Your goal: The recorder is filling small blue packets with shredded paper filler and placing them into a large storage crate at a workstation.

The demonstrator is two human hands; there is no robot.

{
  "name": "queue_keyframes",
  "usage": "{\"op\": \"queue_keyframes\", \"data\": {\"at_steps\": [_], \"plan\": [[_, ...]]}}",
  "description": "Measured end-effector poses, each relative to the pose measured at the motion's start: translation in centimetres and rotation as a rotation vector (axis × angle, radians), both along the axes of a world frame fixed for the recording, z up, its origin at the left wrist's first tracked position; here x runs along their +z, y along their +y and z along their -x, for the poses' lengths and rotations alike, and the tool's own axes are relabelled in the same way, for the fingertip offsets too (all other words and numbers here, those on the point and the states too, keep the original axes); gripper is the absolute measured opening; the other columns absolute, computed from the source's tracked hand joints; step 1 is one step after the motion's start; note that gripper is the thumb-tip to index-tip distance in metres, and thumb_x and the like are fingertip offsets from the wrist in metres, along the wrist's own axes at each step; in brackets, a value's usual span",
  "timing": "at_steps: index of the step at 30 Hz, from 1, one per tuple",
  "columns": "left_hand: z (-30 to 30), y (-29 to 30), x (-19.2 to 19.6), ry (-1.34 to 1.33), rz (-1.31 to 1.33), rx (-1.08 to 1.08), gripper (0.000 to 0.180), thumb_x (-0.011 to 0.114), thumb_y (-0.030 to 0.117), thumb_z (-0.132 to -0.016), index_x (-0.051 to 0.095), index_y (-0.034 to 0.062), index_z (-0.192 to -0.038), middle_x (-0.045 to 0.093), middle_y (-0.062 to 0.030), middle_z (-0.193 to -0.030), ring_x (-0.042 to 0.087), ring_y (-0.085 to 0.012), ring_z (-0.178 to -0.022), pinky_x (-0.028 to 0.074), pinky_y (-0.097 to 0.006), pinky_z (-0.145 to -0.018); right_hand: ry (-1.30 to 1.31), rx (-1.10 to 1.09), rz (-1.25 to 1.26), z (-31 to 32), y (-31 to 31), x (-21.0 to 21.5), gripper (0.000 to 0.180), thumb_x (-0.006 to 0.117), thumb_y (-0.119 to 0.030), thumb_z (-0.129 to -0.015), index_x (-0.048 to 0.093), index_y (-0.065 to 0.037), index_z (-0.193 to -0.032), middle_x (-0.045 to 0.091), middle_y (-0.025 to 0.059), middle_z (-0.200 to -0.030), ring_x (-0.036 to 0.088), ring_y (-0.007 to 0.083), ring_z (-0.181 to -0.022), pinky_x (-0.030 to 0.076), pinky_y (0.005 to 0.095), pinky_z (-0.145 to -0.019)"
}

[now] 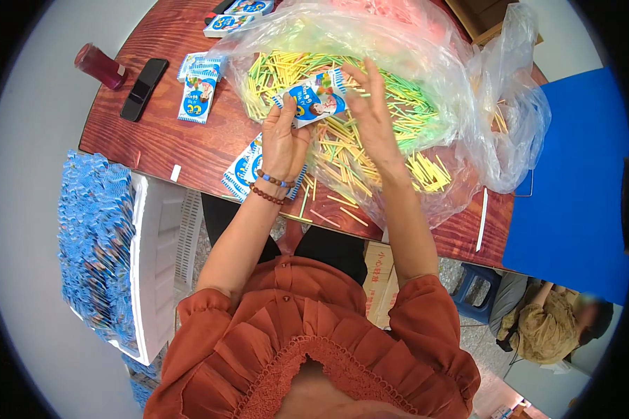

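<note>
Pinching a packet above loose sticks, left fingers (right fingers spread), plastic bag close.

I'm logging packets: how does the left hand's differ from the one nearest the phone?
The held packet is raised in the left hand; the other packet, near the phone, lies on the table. The held packet runs roughly across the picture; the other packet runs roughly up and down. Both are blue and white with striped ends.
</note>
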State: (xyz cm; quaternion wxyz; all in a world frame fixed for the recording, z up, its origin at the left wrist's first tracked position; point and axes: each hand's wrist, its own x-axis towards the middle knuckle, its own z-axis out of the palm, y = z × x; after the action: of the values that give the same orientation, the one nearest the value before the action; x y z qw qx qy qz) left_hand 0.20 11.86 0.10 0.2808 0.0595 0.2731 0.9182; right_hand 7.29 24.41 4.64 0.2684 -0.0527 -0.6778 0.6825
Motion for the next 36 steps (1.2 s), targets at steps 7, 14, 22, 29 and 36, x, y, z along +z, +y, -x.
{"op": "queue_keyframes", "data": {"at_steps": [7,14,22,29,36], "plan": [[0.0,1.0,0.2,-0.113,-0.222,-0.081,0.03,0.049,0.024,-0.101,0.055,0.0019,-0.121,0.064,-0.011,-0.117,0.062,-0.0225,-0.108,0.05,-0.041,-0.097,-0.204,-0.04,-0.084,-0.5,-0.3,0.5,0.056,0.061,-0.017,-0.096,0.033,0.0,-0.14,0.06,0.0114,-0.113,0.06,0.0146,-0.1,0.049,0.0267,-0.086],[0.6,0.2,0.6,-0.114,-0.298,-0.155,0.044,0.049,0.037,-0.1,0.048,0.0058,-0.131,0.06,-0.0077,-0.125,0.057,-0.0211,-0.115,0.044,-0.043,-0.101,-0.338,-0.115,-0.417,-0.4,-1.4,4.3,0.021,0.064,-0.011,-0.092,0.062,0.0,-0.109,0.063,0.0047,-0.089,0.058,0.007,-0.079,0.046,0.0209,-0.069],[2.6,-3.5,0.4,-0.115,-0.348,-0.01,0.04,0.049,0.032,-0.1,0.05,0.0051,-0.129,0.059,-0.0091,-0.127,0.057,-0.0217,-0.115,0.041,-0.043,-0.103,-0.11,0.02,-0.665,3.8,-3.6,4.9,0.017,0.066,-0.016,-0.089,0.07,0.0,-0.091,0.059,-0.0015,-0.068,0.049,0.0041,-0.063,0.038,0.0216,-0.056],[6.3,-11.3,-1.0,0.04,0.028,0.473,0.033,0.046,0.022,-0.102,0.054,-0.0023,-0.123,0.063,-0.0101,-0.12,0.059,-0.0184,-0.109,0.045,-0.036,-0.098,-0.256,0.244,-0.374,13.3,-8.8,0.2,0.027,0.066,-0.025,-0.087,0.066,0.001,-0.079,0.061,0.0072,-0.063,0.058,0.0145,-0.054,0.043,0.0286,-0.051],[5.6,-14.0,-3.1,0.379,0.849,0.652,0.025,0.064,0.017,-0.09,0.059,0.0033,-0.111,0.059,-0.0047,-0.095,0.057,-0.0172,-0.082,0.047,-0.033,-0.076,-0.415,0.222,-0.563,20.1,-9.9,-5.4,0.031,0.063,-0.027,-0.086,0.064,0.002,-0.075,0.064,0.0164,-0.061,0.065,0.0259,-0.054,0.052,0.0397,-0.06]]}}
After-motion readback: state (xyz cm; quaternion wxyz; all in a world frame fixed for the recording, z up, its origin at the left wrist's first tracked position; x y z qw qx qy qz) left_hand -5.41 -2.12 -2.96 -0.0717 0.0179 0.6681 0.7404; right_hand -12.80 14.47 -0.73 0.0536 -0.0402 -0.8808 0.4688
